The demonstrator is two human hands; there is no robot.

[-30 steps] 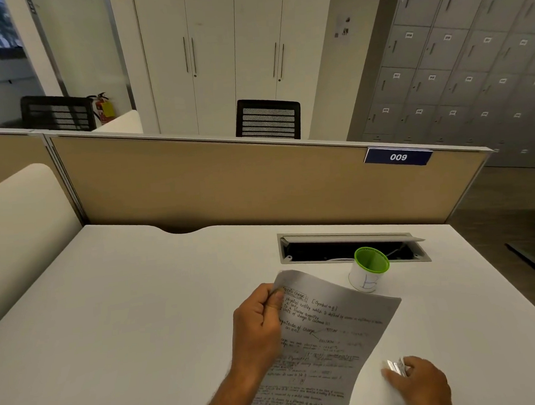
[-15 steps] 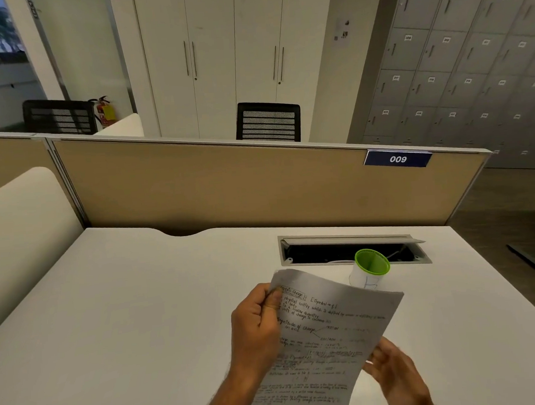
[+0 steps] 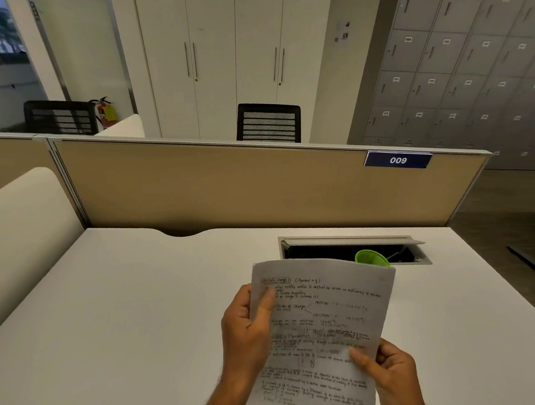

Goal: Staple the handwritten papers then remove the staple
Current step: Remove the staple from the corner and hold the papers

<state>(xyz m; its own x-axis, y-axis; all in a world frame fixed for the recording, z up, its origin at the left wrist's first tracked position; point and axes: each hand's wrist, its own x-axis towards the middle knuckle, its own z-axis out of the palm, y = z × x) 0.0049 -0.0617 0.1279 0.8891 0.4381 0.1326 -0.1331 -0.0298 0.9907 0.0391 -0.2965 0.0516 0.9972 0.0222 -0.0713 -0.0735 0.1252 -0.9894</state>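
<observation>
The papers (image 3: 327, 324) are being held up above the desk (image 3: 110, 321): the left hand (image 3: 246, 332) is pinching the upper left edge, the right hand (image 3: 392, 376) gripping the lower right. Sheets may be slipping out of line, spoiling the stapling. One desk, one stack, sheets uncountable, one green cup (image 3: 371, 258); no stapler is showing.

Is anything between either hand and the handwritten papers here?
Nothing visible. The left hand pinches the handwritten papers at their left edge; the right hand holds the lower right edge. No stapler shows.
</observation>
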